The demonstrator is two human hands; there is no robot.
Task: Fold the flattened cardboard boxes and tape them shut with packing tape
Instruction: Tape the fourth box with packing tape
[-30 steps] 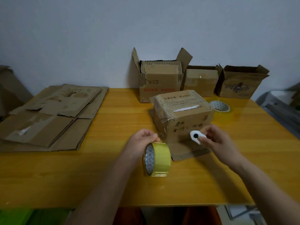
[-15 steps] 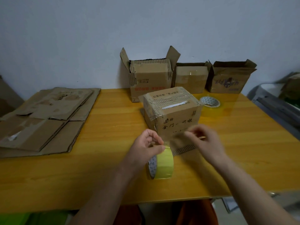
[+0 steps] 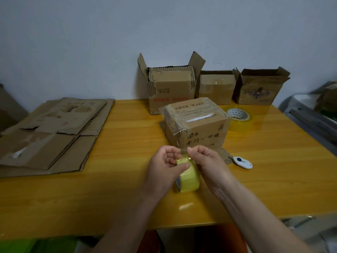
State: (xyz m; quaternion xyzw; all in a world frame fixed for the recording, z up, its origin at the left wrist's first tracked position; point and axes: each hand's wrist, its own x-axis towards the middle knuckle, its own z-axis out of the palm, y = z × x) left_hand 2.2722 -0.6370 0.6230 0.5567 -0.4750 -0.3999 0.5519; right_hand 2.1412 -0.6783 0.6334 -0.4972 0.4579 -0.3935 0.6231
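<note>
Yellow tape roll (image 3: 187, 175): standing on edge near the front middle of the tabletop (image 3: 118, 189), between the two hands; its lower rim seems to rest on the wood, though contact is hard to confirm
Left hand (image 3: 164, 167): grips the roll from its left side, thumb laid across the yellow band, fingers curled over the top
Right hand (image 3: 206, 161): thumb and forefinger pinch the loose end of tape at the top of the roll, just beside the left fingertips; the other fingers are curled
Taped box (image 3: 197, 123): closed carton just behind the hands, clear tape across its top seam and down the left corner, dark printed characters on the front face; one bottom flap pokes out toward the cutter
White cutter (image 3: 243, 162): small oval tool with a black dot, lying flat on the tabletop right of the hands, near the box's front right corner
Second tape roll (image 3: 238, 114): pale roll lying flat behind and right of the taped box
Open boxes: three along the wall; a tall one with red print (image 3: 169, 88), a lower middle one (image 3: 216, 86), and a right one (image 3: 260, 86) with flaps raised
Flattened cardboard (image 3: 51, 136): overlapping sheets stacked on the left part of the tabletop, well apart from the hands
</note>
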